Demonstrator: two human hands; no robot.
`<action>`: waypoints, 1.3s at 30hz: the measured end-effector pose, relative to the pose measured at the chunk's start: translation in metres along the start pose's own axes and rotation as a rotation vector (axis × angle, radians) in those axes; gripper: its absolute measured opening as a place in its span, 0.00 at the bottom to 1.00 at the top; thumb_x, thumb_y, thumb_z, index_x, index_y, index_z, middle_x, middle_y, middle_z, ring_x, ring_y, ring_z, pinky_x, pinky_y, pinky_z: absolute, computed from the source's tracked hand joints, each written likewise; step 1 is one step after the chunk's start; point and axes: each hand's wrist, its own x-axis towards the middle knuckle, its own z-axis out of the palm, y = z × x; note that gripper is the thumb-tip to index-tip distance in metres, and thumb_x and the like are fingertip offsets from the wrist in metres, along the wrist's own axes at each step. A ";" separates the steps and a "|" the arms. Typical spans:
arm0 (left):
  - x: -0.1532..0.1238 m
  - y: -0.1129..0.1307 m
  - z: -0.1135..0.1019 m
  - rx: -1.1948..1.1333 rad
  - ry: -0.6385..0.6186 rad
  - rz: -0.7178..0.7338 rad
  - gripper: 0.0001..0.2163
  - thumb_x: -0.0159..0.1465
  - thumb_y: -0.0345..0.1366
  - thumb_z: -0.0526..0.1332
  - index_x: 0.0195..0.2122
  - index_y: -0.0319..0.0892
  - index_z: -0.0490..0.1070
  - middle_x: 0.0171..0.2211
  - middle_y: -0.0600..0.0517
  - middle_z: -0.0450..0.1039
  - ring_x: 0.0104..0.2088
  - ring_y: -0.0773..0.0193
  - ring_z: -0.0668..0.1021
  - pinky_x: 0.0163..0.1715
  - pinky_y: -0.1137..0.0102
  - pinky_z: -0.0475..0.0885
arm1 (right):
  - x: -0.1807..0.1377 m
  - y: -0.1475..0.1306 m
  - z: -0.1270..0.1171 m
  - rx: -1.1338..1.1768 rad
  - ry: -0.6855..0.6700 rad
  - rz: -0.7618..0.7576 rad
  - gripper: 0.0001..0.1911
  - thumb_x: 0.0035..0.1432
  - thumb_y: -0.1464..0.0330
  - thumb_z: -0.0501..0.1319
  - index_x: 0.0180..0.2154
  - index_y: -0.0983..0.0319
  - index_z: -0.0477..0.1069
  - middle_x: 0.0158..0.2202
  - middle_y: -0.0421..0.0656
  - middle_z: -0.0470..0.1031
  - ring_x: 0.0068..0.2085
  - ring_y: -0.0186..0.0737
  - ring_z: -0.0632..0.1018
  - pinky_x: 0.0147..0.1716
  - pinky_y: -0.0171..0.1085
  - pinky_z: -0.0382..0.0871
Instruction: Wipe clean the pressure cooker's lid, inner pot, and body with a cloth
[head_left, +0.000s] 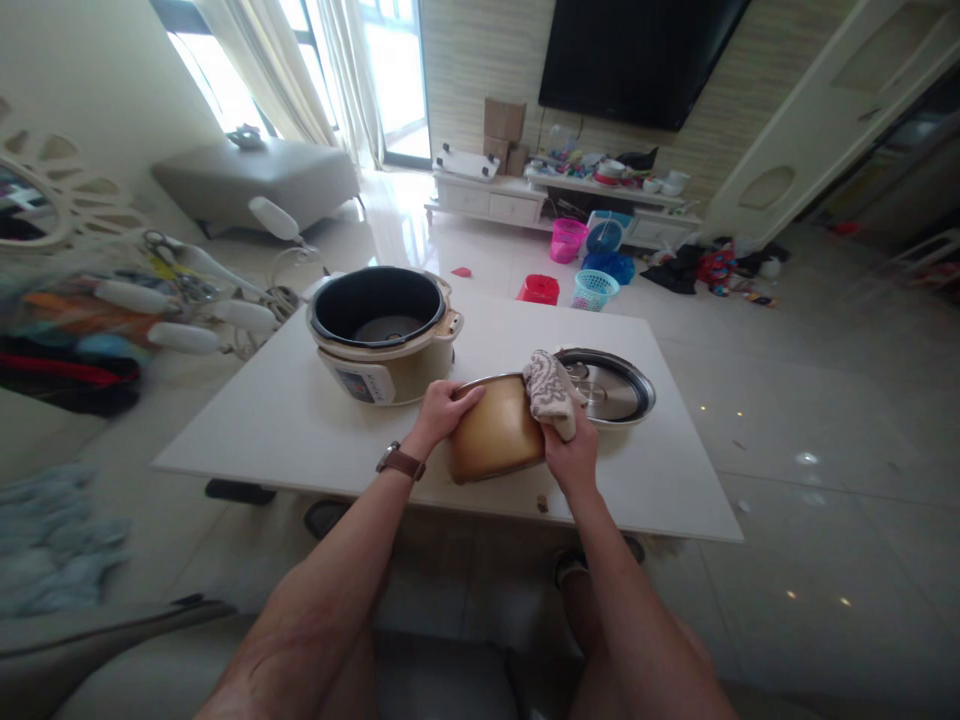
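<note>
A golden-brown inner pot [496,430] is tilted just above the front part of the white table [360,450]. My left hand [441,412] is closed on its left rim, thumb on the outer wall. On the right side, my right hand [574,445] grips a patterned cloth [551,390] that lies over the pot's rim and wall. To the left stands the pressure cooker body [390,355], uncovered, its dark inside showing. Behind my right hand a round metal lid [615,385] lies with its underside up. The inside of the inner pot is hidden from view.
Beyond the table, baskets stand on the floor, among them a pink one [568,240] and a light blue one [595,288]. A white cabinet [495,205] bears boxes and clutter. A lamp with white shades [247,316] reaches close to the table's left side.
</note>
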 end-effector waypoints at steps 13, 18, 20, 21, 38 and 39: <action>0.000 -0.006 -0.001 -0.056 0.007 -0.005 0.25 0.62 0.55 0.61 0.17 0.42 0.59 0.19 0.57 0.50 0.25 0.69 0.56 0.27 0.69 0.49 | -0.004 -0.030 -0.003 -0.139 -0.205 -0.389 0.28 0.65 0.62 0.60 0.65 0.55 0.73 0.67 0.48 0.76 0.70 0.56 0.73 0.66 0.53 0.66; -0.004 -0.014 -0.002 -0.103 0.033 -0.028 0.27 0.63 0.58 0.60 0.18 0.44 0.53 0.20 0.57 0.48 0.24 0.70 0.54 0.27 0.67 0.47 | 0.003 -0.003 0.008 0.075 0.036 0.094 0.25 0.62 0.57 0.67 0.58 0.60 0.78 0.58 0.52 0.83 0.59 0.57 0.82 0.61 0.53 0.74; -0.004 -0.019 -0.004 -0.101 0.027 -0.019 0.27 0.63 0.58 0.59 0.19 0.44 0.52 0.20 0.57 0.48 0.25 0.69 0.54 0.27 0.68 0.49 | 0.004 0.003 0.011 0.124 0.077 0.218 0.23 0.61 0.56 0.69 0.53 0.62 0.81 0.53 0.53 0.85 0.53 0.57 0.85 0.57 0.53 0.77; -0.004 -0.021 -0.005 -0.086 0.015 -0.006 0.26 0.64 0.58 0.58 0.19 0.44 0.53 0.20 0.57 0.49 0.25 0.69 0.55 0.27 0.68 0.49 | 0.004 0.005 0.011 0.138 0.081 0.248 0.22 0.60 0.56 0.69 0.51 0.62 0.81 0.51 0.53 0.86 0.52 0.57 0.85 0.56 0.53 0.77; -0.002 0.000 -0.008 0.000 0.021 0.006 0.27 0.64 0.57 0.60 0.19 0.43 0.56 0.21 0.56 0.50 0.25 0.69 0.56 0.28 0.67 0.48 | 0.000 -0.003 0.012 0.090 0.062 0.140 0.23 0.62 0.58 0.67 0.56 0.59 0.79 0.55 0.51 0.84 0.57 0.56 0.83 0.61 0.53 0.74; -0.002 0.000 -0.008 -0.010 0.018 -0.001 0.27 0.64 0.57 0.60 0.19 0.43 0.56 0.21 0.56 0.50 0.25 0.69 0.56 0.27 0.67 0.48 | 0.000 -0.007 0.012 0.059 0.047 0.085 0.24 0.62 0.58 0.67 0.59 0.58 0.78 0.58 0.51 0.83 0.60 0.56 0.82 0.62 0.53 0.73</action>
